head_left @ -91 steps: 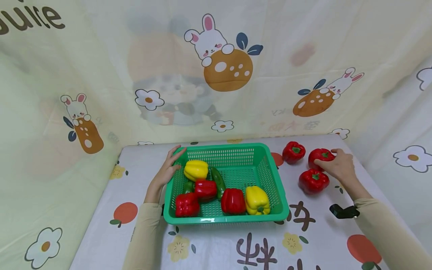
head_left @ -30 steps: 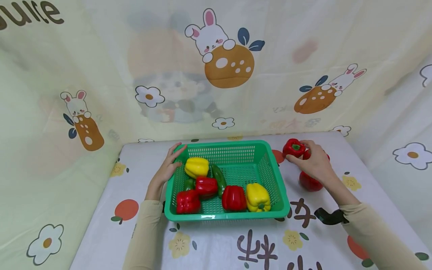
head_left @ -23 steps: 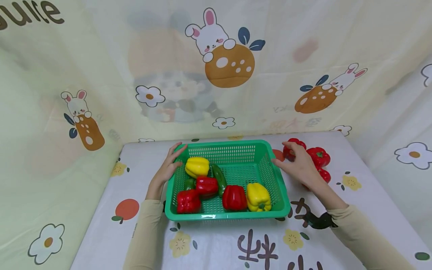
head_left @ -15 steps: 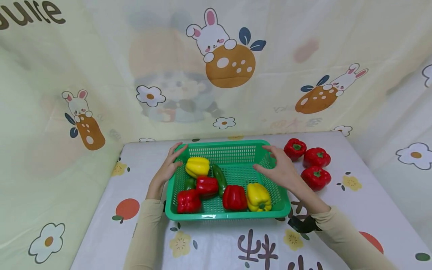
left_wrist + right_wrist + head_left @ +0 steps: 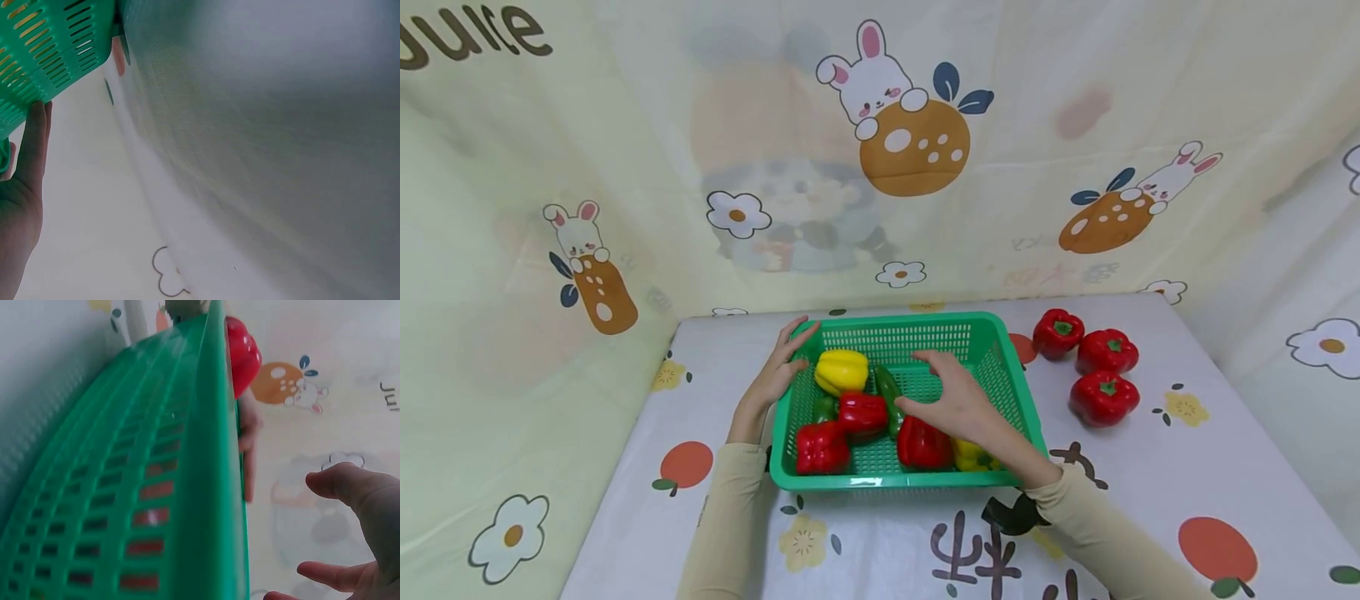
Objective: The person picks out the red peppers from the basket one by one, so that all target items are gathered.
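My left hand (image 5: 769, 379) rests at the far left corner of the green basket (image 5: 906, 481). Its straight fingers lie on the outer wall in the left wrist view, while the thumb hooks over the rim. Above the basket hovers my right hand (image 5: 958, 400), thumb and fingers spread, holding nothing. It overlaps a red bell pepper (image 5: 923, 446) and a yellow bell pepper (image 5: 972, 457). Left of it lie a long green vegetable (image 5: 886, 387), a second yellow bell pepper (image 5: 841, 372), two more red bell peppers (image 5: 861, 413) and a dark green vegetable (image 5: 824, 408), partly hidden.
Three red bell peppers (image 5: 1105, 352) stand grouped on the patterned tablecloth (image 5: 1150, 483), right of the basket. A printed curtain (image 5: 790, 100) hangs behind the table and along both sides. A black wrist camera (image 5: 1013, 512) sits below the right forearm.
My right hand has left the three red bell peppers at the right and moved left over the basket, with nothing in it. The left hand has kept its place.
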Demonstrator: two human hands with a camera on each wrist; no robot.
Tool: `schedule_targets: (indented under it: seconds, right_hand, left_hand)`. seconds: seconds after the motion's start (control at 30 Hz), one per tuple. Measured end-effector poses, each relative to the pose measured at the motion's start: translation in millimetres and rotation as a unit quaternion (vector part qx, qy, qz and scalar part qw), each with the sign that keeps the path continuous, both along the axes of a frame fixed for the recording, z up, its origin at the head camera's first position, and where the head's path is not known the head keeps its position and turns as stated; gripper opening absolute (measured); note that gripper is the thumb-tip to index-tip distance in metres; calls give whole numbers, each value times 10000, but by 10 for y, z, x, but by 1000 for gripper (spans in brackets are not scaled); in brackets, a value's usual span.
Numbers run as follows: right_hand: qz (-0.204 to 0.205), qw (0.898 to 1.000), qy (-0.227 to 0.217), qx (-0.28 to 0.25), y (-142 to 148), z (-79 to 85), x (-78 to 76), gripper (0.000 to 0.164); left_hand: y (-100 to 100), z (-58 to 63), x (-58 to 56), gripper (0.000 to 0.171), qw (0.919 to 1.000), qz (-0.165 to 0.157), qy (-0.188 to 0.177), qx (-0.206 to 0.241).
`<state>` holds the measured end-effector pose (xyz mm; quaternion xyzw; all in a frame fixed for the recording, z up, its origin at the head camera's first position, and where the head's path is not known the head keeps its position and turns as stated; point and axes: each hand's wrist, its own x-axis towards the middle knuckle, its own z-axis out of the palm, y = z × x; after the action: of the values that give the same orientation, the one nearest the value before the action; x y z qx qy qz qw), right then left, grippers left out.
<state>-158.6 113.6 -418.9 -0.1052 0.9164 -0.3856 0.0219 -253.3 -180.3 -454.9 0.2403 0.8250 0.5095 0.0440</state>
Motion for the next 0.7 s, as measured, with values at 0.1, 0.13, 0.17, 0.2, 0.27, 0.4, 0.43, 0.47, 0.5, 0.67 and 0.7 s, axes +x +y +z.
schedule_targets:
  seconds: [0.1,0.13,0.17,0.2,0.27,0.4,0.43,0.47,0.5,0.67,0.7]
  right_hand:
    - [48,10000,-32,4,-123,-5,13,72]
    - [56,10000,-43,7,-163,-10,19,72]
    - [72,10000,-33,40,-202,-26,21,72]
    - [105,9999,-32,45,-246,-36,24,72]
    - [164,9998,-7,97,-338,-60,32,72]
    - [339,9991,35,256,-534,-117,46,73]
    - [376,9987,55,329,-577,-135,50,73]
    - [405,9984,73,386,-615,-151,54,73]
    - [424,9980,103,457,-650,-168,55,73]
    - [469,9941,253,946,-760,-245,31,75]
    - [485,9926,269,1081,-772,-258,21,76]
  left_hand:
    - [6,8,-1,64,10000,0,-22,-7]
    - [6,11,-1,64,10000,0,-24,-15]
    - [6,12,0,64,10000,5,-24,-28]
    - [5,13,1,64,10000,10,-24,-33]
    - [2,15,3,64,10000,36,-20,-33]
    - [-2,5,11,64,9999,75,-82,11]
    - [-3,-3,13,64,9999,75,-109,8]
    - [-3,-12,13,64,9999,74,-135,2]
    - [-1,-20,12,64,9999,62,-144,-6]
    - [9,-42,6,64,9999,57,-116,41]
    - [11,-40,5,64,9999,59,-98,56]
